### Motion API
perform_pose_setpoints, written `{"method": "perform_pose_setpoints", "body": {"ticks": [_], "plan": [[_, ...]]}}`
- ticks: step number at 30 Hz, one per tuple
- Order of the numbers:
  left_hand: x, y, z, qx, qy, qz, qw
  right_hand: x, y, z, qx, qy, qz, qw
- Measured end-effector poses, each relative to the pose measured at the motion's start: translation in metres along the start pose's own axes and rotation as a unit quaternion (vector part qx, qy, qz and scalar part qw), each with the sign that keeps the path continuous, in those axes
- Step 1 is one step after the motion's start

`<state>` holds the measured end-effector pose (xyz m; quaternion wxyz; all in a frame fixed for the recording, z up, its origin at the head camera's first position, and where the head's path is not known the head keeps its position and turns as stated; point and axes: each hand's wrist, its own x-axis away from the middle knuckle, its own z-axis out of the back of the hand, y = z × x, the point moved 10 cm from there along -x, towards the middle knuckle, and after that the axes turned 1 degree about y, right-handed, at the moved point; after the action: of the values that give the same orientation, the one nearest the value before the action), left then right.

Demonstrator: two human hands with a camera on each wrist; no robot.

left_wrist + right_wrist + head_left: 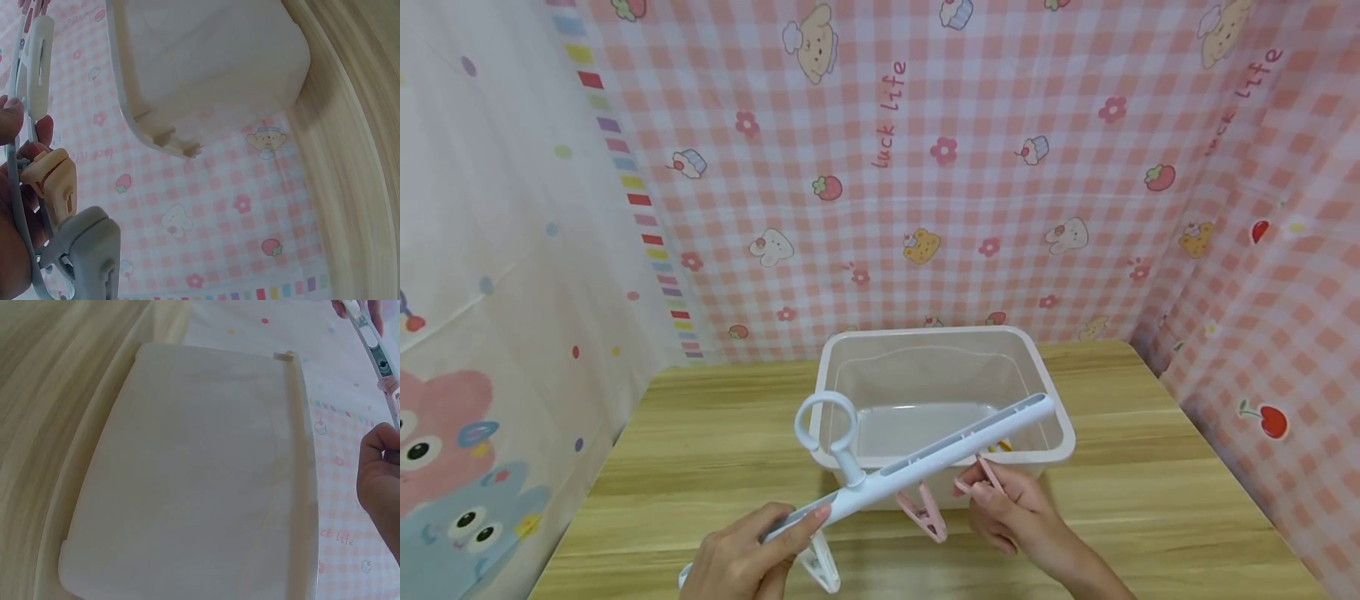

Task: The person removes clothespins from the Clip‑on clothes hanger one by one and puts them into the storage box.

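My left hand [748, 550] grips a pale blue clip hanger [891, 482] near its lower left part, thumb on top of the bar. The hanger slants up to the right, with its round hook [826, 422] pointing upward. A white clip [821, 562] hangs beside the left fingers, and a pink clip [924, 510] hangs nearer the middle. Under the right part of the bar, my right hand [1013, 504] pinches another pink clip [988, 477]. In the left wrist view, a beige clip [55, 178] and a grey clip [94, 253] sit along the hanger.
A white plastic bin [1052, 392] stands on the wooden table [722, 433] behind the hanger, whose right part overlaps its front rim. Something small and yellow [1000, 447] shows inside. Checked pink cloth [917, 200] hangs behind and at the right, printed white cloth [512, 250] at the left.
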<state>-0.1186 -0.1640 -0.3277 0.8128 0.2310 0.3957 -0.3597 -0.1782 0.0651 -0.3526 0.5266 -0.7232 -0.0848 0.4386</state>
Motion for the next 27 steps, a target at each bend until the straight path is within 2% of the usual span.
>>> {"method": "perform_pose_setpoints", "body": {"ticks": [3,5,7,10,12,17,19,20,22,26,27], "plan": [[0.0,0.0,0.0,-0.001,0.001,-0.002,1.0,0.001,0.001,0.002,0.026,0.01,0.002,0.9996],[0.0,0.0,0.0,0.0,0.001,-0.002,1.0,0.001,0.0,0.006,0.08,0.034,0.001,0.9962],[0.0,0.0,0.0,0.0,-0.001,-0.005,1.0,0.002,-0.003,0.01,0.157,0.066,-0.001,0.9854],[0.0,0.001,0.0,0.002,-0.005,-0.01,0.9999,0.002,-0.01,0.016,0.278,0.11,-0.004,0.9541],[-0.001,0.002,0.0,0.001,-0.008,-0.013,0.9999,0.002,-0.016,0.018,0.339,0.126,-0.003,0.9324],[-0.001,0.001,0.0,0.004,-0.011,-0.012,0.9999,0.001,-0.029,0.017,0.451,0.141,0.029,0.8808],[-0.001,0.001,0.0,0.007,-0.012,-0.012,0.9998,0.0,-0.033,0.015,0.503,0.144,0.053,0.8505],[-0.001,0.001,0.0,0.008,-0.011,-0.013,0.9998,0.0,-0.036,0.014,0.532,0.147,0.067,0.8311],[0.0,0.001,0.0,0.009,-0.011,-0.014,0.9998,0.001,-0.039,0.011,0.603,0.154,0.092,0.7777],[0.001,0.0,0.0,0.011,-0.009,-0.013,0.9998,0.002,-0.044,0.005,0.721,0.179,0.125,0.6573],[0.001,-0.001,0.0,0.012,-0.009,-0.011,0.9998,0.001,-0.045,0.004,0.741,0.184,0.129,0.6325]]}}
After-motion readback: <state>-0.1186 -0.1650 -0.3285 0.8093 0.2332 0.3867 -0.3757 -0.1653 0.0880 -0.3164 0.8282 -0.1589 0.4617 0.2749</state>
